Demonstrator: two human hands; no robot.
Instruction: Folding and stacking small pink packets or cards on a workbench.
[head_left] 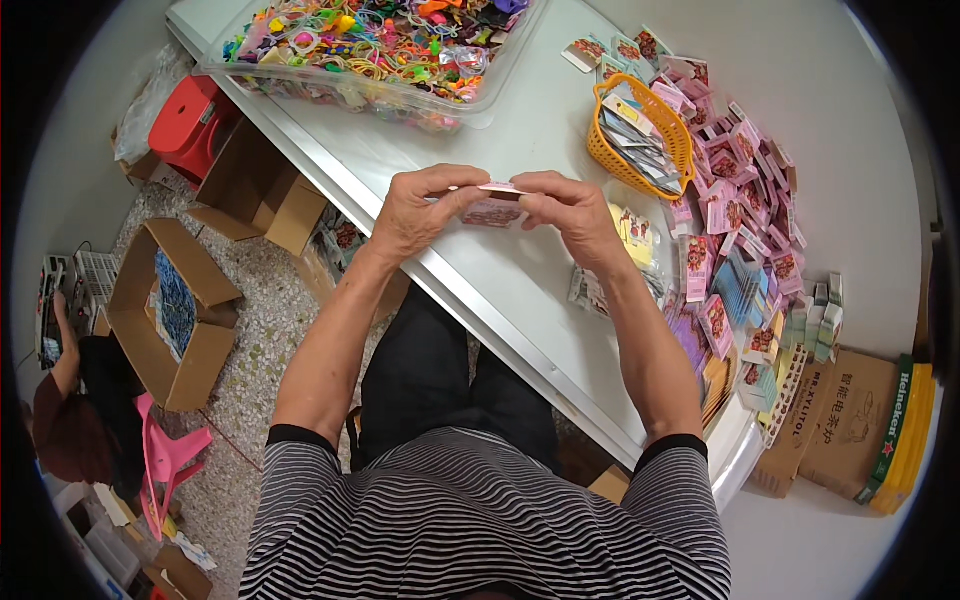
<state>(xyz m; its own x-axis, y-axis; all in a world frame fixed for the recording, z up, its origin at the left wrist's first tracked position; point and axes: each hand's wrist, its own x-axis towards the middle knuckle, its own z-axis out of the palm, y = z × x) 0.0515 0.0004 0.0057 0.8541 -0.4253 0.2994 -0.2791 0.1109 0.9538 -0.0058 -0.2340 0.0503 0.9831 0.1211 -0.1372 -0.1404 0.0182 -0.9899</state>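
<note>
Between my two hands is a small pink printed carton, held above the white table. Its upper end shows a dark slot, seemingly an opening. My left hand pinches the carton's left side with thumb and fingers. On the opposite side my right hand grips it the same way. Close to my right wrist lies a yellow printed packet. Beyond that hand, an orange basket holds many flat packets.
A clear plastic bin of colourful trinkets stands at the far left. Many pink cartons are heaped along the right. On the floor are an open cardboard box, a red stool and a pink chair; another person is at left.
</note>
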